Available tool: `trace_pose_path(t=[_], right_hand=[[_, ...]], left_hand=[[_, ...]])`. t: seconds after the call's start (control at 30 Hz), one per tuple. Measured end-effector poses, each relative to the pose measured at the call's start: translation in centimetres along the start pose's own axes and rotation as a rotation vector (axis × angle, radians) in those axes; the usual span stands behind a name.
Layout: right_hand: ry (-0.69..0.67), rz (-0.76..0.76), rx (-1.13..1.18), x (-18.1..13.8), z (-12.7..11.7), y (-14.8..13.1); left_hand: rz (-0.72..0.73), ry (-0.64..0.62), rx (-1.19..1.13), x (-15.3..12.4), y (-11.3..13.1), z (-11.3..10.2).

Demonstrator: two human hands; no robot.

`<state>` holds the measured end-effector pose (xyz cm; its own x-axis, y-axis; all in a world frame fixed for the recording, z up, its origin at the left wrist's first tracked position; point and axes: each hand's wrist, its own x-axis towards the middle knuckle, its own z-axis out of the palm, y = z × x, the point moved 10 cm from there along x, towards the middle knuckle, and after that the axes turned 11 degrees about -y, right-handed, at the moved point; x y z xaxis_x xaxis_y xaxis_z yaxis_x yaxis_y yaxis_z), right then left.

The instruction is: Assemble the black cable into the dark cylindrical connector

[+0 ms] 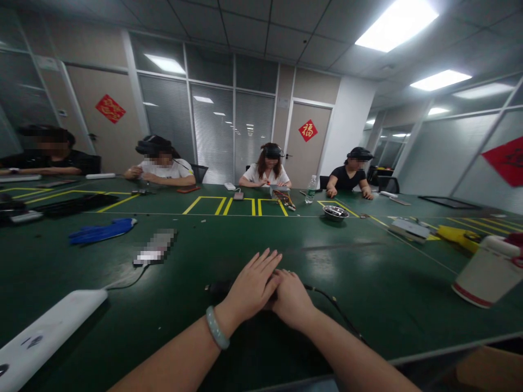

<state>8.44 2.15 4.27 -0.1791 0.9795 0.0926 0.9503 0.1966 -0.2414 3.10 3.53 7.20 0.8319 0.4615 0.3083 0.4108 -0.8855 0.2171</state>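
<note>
My left hand [253, 283], with a pale bangle [217, 328] on its wrist, lies with fingers stretched out, pointing up and to the right. It meets my right hand [292, 298], whose fingers curl in and are partly covered by the left. Under the two hands is a dark object on the green tabletop, mostly hidden. Its black end [220, 288] shows to the left of my left hand. A black cable [335, 307] runs out on the right, behind my right forearm. What the right fingers grip cannot be made out.
A white power strip [61, 321] lies at left, cabled to a blurred phone-like thing [157, 247]. Beyond are a blue glove [102, 231], a metal bowl [335, 213] and a water bottle [311, 190]. A white paper bucket [486, 272] stands right. Several people sit across the table.
</note>
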Motion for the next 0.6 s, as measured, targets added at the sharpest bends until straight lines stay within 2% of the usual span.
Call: trace_pose_path(t=[0.07, 0.2, 0.33, 0.4, 0.5, 0.6], right_hand=[[-0.019, -0.023, 0.003, 0.7, 0.8, -1.1], [-0.061, -0.033, 0.001, 1.7, 1.5, -1.5], [-0.083, -0.071, 0.051, 1.1, 0.3, -1.2], [-0.041, -0.019, 0.050, -0.2, -1.3, 0.1], [0.005, 0.146, 0.002, -3.6, -3.7, 3.9], [-0.104, 0.252, -0.029, -7.1, -3.9, 7.3]], left_hand=[[-0.029, 0.009, -0.018, -0.1, -0.7, 0.1], [-0.064, 0.000, -0.056, 0.0, -1.9, 0.8], [-0.061, -0.012, -0.072, -0.1, -2.0, 1.0], [-0.041, -0.014, -0.071, -0.2, -1.6, 0.7], [-0.001, -0.025, -0.052, -0.3, -0.7, 0.4], [0.044, -0.054, -0.022, -0.1, 0.5, 1.1]])
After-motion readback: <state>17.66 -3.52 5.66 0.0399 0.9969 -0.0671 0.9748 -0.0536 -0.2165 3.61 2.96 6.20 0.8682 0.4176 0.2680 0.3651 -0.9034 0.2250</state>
